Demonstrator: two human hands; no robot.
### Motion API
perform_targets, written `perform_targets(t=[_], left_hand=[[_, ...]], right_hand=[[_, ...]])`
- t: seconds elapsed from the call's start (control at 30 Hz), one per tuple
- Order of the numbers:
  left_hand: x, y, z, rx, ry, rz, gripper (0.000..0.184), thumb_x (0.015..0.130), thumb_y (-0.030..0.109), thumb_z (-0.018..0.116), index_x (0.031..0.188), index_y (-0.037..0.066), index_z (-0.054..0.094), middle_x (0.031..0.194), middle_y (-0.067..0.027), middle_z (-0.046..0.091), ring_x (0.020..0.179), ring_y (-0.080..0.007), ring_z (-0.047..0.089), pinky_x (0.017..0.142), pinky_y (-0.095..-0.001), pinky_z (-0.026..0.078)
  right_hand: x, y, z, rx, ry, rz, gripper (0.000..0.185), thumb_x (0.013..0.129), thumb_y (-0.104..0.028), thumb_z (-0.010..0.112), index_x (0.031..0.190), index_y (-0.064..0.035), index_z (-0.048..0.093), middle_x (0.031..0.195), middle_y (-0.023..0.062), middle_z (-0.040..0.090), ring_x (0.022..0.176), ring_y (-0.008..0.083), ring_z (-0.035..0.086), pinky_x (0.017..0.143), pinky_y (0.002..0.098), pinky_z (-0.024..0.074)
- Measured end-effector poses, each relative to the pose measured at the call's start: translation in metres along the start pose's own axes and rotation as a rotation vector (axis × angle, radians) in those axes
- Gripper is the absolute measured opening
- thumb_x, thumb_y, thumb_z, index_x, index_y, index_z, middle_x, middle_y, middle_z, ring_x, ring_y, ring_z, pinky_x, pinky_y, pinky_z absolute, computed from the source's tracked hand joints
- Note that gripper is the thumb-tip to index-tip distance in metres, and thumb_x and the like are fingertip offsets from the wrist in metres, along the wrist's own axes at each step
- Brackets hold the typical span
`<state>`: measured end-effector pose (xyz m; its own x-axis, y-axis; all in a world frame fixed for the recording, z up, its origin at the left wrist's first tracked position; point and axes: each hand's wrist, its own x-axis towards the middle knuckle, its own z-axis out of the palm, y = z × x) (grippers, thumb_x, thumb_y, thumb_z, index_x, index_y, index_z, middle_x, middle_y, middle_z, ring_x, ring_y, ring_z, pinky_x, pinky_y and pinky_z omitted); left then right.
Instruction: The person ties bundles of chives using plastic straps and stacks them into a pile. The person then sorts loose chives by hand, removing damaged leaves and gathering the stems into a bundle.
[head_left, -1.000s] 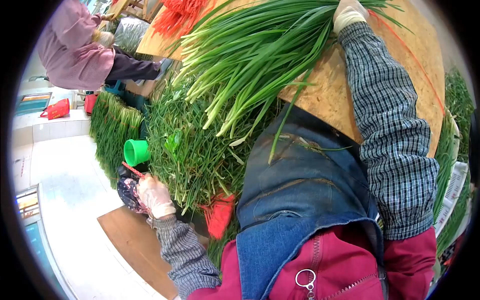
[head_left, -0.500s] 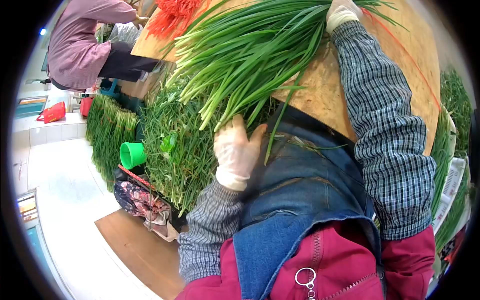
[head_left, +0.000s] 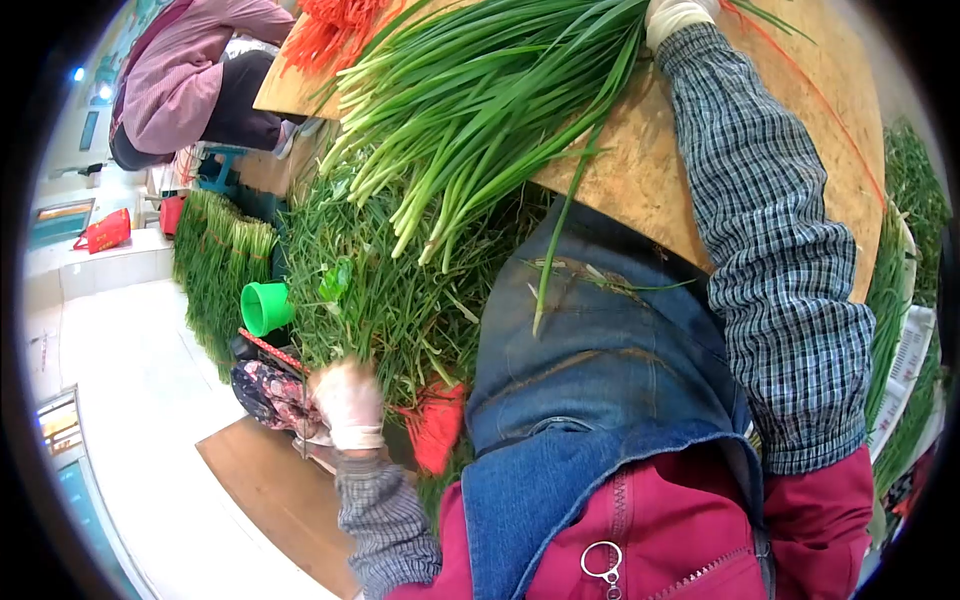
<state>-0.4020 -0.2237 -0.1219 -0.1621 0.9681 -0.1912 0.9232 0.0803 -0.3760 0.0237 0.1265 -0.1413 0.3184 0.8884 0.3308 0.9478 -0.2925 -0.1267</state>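
Observation:
A large fan of green stalks (head_left: 490, 90) lies over the wooden board (head_left: 650, 180), its pale ends hanging past the near edge. At the top, my right hand (head_left: 682, 14) in a pale glove is closed round the leafy end of this bunch. A red string (head_left: 815, 90) runs from beside that hand along the board. My left hand (head_left: 348, 400), gloved and blurred by motion, is low at the left, over the edge of the loose greens (head_left: 400, 270) and near a patterned cloth (head_left: 275, 390). Its fingers are smeared.
A green cup (head_left: 266, 308) stands beside tied upright bundles (head_left: 220, 245). Red strings (head_left: 335, 30) lie on the board's far corner, and more red material (head_left: 436, 425) hangs by my lap. Another person (head_left: 185, 75) sits at the upper left. Brown cardboard (head_left: 285, 500) lies below.
My left hand went from the cloth up to the pale stalk ends, then back down and left. My right hand keeps its hold on the bunch. The other person appears shifted in view.

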Motion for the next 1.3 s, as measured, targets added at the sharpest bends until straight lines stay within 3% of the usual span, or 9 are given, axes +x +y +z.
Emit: perform_targets(t=[0.07,0.2,0.3,0.43,0.53,0.67,0.7,0.8,1.3], left_hand=[[0.013,0.069,-0.035,-0.745,0.145,0.115,0.035,0.075,0.023,0.070,0.101,0.000,0.062,0.096,-0.0153,0.063,0.087,-0.0281,0.060,0.078,-0.0383,0.046],[0.059,0.174,-0.079,-0.903,0.220,0.246,0.071,0.071,0.039,0.072,0.121,-0.005,0.048,0.111,-0.0256,0.057,0.103,-0.0361,0.055,0.091,-0.0392,0.042],[0.085,0.207,-0.077,-1.577,-0.149,0.117,0.043,0.080,0.020,0.063,0.114,-0.004,0.055,0.106,-0.0186,0.062,0.093,-0.0230,0.060,0.082,-0.0284,0.046],[0.053,0.159,-0.083,-1.437,0.018,0.364,0.017,0.084,0.010,0.056,0.092,-0.001,0.066,0.089,-0.0072,0.067,0.074,-0.0130,0.059,0.070,-0.0232,0.045],[0.023,0.071,-0.061,-1.276,-0.171,0.114,0.018,0.084,0.013,0.058,0.094,0.001,0.067,0.085,-0.0134,0.067,0.071,-0.0173,0.063,0.062,-0.0276,0.049],[-0.003,-0.019,0.009,0.086,-0.190,-0.230,0.016,0.080,0.018,0.061,0.084,0.003,0.063,0.082,-0.0133,0.064,0.078,-0.0282,0.060,0.059,-0.0375,0.045],[0.000,-0.013,0.001,-0.028,0.054,-0.107,0.018,0.079,0.018,0.062,0.088,0.003,0.062,0.086,-0.0131,0.063,0.082,-0.0288,0.059,0.063,-0.0382,0.046],[0.023,0.055,-0.043,-0.663,0.669,0.225,0.024,0.076,0.012,0.068,0.098,0.003,0.062,0.096,-0.0151,0.062,0.079,-0.0299,0.060,0.073,-0.0375,0.048],[0.058,0.086,-0.063,-1.780,0.253,-0.339,0.018,0.084,0.019,0.060,0.074,0.004,0.064,0.054,0.0012,0.051,0.041,-0.0031,0.036,0.037,-0.0191,0.027]], right_hand=[[0.022,0.006,0.029,1.162,0.097,0.532,0.018,0.076,-0.019,0.060,0.081,-0.0023,0.063,0.089,0.0121,0.067,0.082,0.0260,0.061,0.071,0.0343,0.0469],[0.017,0.004,0.021,1.150,0.132,0.567,0.021,0.072,-0.018,0.063,0.079,0.0014,0.063,0.086,0.0154,0.066,0.080,0.0247,0.061,0.070,0.0352,0.0464],[0.004,-0.008,-0.004,1.344,0.112,0.712,0.021,0.074,-0.019,0.061,0.079,0.0012,0.063,0.086,0.0167,0.066,0.082,0.0275,0.062,0.071,0.0357,0.0471],[0.004,0.009,0.018,0.347,0.257,0.026,0.021,0.078,-0.019,0.057,0.074,-0.0003,0.063,0.083,0.0184,0.066,0.083,0.0300,0.062,0.073,0.0360,0.0477],[0.008,0.008,0.018,0.800,0.161,0.248,0.019,0.079,-0.019,0.056,0.075,-0.0014,0.064,0.082,0.0184,0.065,0.081,0.0300,0.062,0.073,0.0355,0.0479],[0.008,0.000,0.003,1.232,0.033,0.556,0.020,0.080,-0.019,0.054,0.082,-0.0007,0.064,0.084,0.0170,0.065,0.077,0.0283,0.062,0.072,0.0357,0.0473],[0.021,0.019,0.040,0.532,0.197,0.075,0.022,0.078,-0.020,0.057,0.080,0.0017,0.063,0.082,0.0157,0.066,0.075,0.0259,0.061,0.069,0.0356,0.0458],[0.001,-0.010,-0.015,1.568,0.013,0.779,0.024,0.079,-0.021,0.057,0.079,0.0029,0.062,0.081,0.0160,0.065,0.078,0.0249,0.061,0.069,0.0351,0.0457],[0.005,-0.004,0.023,-0.092,0.083,0.035,0.010,0.076,-0.010,0.061,0.082,-0.0132,0.068,0.081,0.0080,0.066,0.081,0.0237,0.065,0.068,0.0324,0.0514]])
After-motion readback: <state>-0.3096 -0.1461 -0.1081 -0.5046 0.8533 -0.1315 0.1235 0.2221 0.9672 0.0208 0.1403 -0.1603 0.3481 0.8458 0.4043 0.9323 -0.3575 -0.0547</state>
